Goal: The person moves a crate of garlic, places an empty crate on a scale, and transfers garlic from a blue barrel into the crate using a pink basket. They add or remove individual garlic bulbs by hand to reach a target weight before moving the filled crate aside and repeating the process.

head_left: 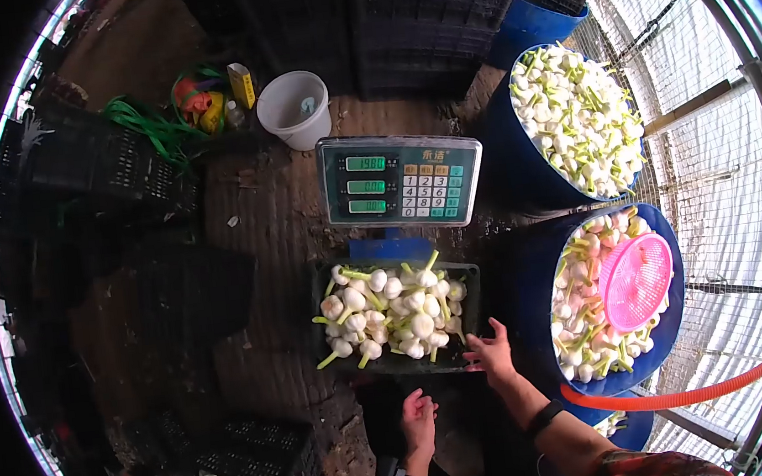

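A dark plastic crate (473, 289) heaped with white garlic bulbs (392, 308) on green stems sits just below a blue plate. Behind it stands the digital scale display (403, 181), its three green readouts lit. My right hand (491, 354) is at the crate's near right corner, fingers spread, with the fingertips right at the rim. Short of the crate's near edge, my left hand (420, 421) hangs with loosely bent fingers and nothing seen in it. Dark bands circle both wrists.
At right, blue barrels (521, 307) brim with garlic; a pink basket (638, 282) lies on the nearer heap. An orange hose (690, 396) curves below it. A white bucket (295, 111) stands behind the scale. Black crates (268, 451) stand at left, and stacked ones (434, 22) at the back.
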`<state>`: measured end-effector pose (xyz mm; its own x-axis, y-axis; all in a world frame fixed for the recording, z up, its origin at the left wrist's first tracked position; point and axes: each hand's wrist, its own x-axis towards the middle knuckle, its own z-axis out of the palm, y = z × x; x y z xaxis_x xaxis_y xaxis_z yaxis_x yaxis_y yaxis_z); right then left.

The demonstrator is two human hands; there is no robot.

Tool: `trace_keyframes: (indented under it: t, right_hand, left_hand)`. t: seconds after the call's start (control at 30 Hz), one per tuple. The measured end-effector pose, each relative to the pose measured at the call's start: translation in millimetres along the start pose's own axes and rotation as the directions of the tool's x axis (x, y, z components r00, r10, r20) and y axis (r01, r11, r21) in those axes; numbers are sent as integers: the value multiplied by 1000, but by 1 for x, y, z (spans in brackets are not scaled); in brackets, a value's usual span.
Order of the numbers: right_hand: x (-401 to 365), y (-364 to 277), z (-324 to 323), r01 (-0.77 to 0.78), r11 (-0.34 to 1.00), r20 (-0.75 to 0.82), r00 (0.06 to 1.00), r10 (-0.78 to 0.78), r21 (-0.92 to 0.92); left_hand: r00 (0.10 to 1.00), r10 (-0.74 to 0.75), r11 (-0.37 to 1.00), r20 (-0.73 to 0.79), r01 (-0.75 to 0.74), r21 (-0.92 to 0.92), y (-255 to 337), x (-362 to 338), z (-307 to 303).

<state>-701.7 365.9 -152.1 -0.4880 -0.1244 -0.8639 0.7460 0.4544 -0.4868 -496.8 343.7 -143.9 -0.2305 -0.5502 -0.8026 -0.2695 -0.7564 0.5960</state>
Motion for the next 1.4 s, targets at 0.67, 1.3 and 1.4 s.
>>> trace_keyframes:
  t: [0.67,1.3,1.4]
  right_hand:
    - [10,-29,-41,146,977,76,984,-159,153]
    - [89,66,21,217,731,145,976,-161,-647]
    - [85,72,43,228,567,111,966,-234,-792]
  left_hand:
    - [999,46,998,-22,-46,35,-4,8,4]
    - [998,5,1000,-60,-4,18,-10,12,-38]
    - [996,-27,999,-84,29,26,-12,18,-50]
